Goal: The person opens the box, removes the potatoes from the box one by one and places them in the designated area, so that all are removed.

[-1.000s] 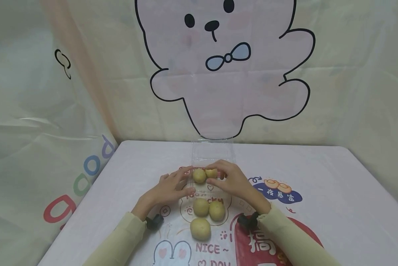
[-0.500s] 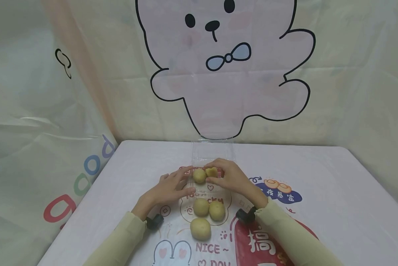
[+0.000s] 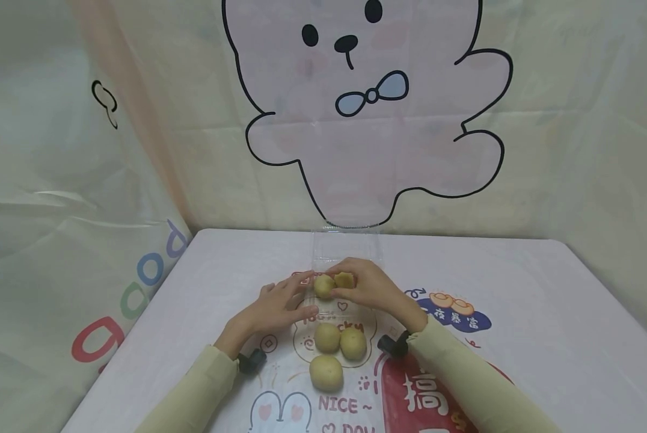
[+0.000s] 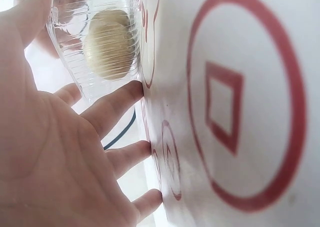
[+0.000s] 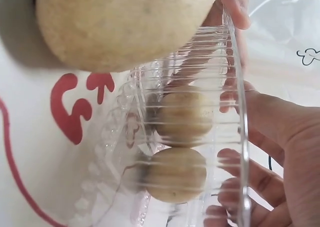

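Touching a clear box (image 4: 77, 52) with left hand (image 3: 278, 305) spread wide; holding right hand (image 3: 374, 287), loosely curved, just over two potatoes (image 3: 323, 287) inside.

Head view: soft, even, slightly dim light; clear container (image 3: 347, 245) beyond the right hand (image 3: 374, 285) nearly lost against pale tabletop (image 3: 491, 264); sheen on sheet (image 3: 58, 196) left of the left hand (image 3: 277, 307). Left wrist: hand shaded, background behind it washed near white. Right wrist: glare streaks on container ribs; nearest potato (image 5: 125, 27), between the hands, soft-edged, shadow alongside.
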Demonstrator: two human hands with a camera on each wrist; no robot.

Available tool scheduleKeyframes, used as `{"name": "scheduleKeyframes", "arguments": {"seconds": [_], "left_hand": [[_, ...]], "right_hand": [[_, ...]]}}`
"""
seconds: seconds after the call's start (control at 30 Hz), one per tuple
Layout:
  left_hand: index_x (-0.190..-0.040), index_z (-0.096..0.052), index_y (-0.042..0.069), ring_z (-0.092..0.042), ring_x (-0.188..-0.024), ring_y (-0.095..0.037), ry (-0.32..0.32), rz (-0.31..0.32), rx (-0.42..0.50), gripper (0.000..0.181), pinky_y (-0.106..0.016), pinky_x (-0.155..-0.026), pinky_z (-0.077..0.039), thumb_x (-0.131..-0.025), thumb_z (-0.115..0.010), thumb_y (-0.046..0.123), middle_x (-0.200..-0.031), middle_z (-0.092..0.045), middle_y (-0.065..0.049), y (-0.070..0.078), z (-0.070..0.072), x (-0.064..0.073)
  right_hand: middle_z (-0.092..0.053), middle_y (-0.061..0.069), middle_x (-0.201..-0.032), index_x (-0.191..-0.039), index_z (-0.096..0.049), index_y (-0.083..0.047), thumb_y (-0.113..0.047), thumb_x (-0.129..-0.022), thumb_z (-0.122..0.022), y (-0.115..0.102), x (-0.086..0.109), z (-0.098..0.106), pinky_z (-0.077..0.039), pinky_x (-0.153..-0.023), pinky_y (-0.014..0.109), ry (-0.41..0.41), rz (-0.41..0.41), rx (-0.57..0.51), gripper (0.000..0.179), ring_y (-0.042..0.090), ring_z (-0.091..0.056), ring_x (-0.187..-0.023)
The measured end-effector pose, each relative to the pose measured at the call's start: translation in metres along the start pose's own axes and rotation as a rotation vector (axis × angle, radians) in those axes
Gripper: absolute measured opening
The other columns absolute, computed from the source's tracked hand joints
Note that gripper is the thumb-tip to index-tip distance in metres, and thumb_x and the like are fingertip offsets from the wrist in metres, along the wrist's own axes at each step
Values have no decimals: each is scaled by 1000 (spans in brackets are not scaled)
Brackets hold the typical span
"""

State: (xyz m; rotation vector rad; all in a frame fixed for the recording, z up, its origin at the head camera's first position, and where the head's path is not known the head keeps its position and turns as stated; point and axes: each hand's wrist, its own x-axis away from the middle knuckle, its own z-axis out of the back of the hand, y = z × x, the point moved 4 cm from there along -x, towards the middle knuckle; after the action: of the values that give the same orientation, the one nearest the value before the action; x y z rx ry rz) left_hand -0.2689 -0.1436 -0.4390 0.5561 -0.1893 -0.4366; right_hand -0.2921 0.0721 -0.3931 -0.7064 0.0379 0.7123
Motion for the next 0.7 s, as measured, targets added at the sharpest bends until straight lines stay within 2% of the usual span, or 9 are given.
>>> {"name": "scheduleKeyframes", "arguments": {"seconds": [0.1,0.27,0.5,0.7], "left_hand": [[-162,-17,39,-27,-157,-24,4,-5,1,86,-63,-125,-9,-92,-53,74,-158,-48,4,0,0,0],[-162,-18,39,-29,-156,-25,3,-6,6,85,-63,-125,-10,-92,-53,73,-159,-47,4,0,0,0],[-162,-17,39,-28,-156,-25,3,-1,-3,86,-63,-125,-10,-92,-52,74,-159,-47,5,-1,0,0],[-162,-18,37,-28,-156,-27,5,-13,-4,85,-65,-124,-11,-93,-54,71,-158,-48,4,0,1,1]], "right_hand": [[-73,3,-125,-125,-71,-12,-19,-88,-82,1,-2,-1,-47,-111,52,-19,-33,-12,39,25,-65,-123],[-73,3,-126,-125,-72,-12,-17,-87,-82,1,-7,-2,-43,-115,53,-47,-55,-18,40,27,-63,-127],[-74,4,-125,-122,-73,-11,-19,-86,-83,-1,-14,-2,-44,-114,55,-70,-9,31,38,28,-64,-126],[-73,5,-127,-123,-73,-12,-21,-87,-82,1,-18,-3,-42,-115,55,-107,-49,39,39,29,-63,-128]]}}
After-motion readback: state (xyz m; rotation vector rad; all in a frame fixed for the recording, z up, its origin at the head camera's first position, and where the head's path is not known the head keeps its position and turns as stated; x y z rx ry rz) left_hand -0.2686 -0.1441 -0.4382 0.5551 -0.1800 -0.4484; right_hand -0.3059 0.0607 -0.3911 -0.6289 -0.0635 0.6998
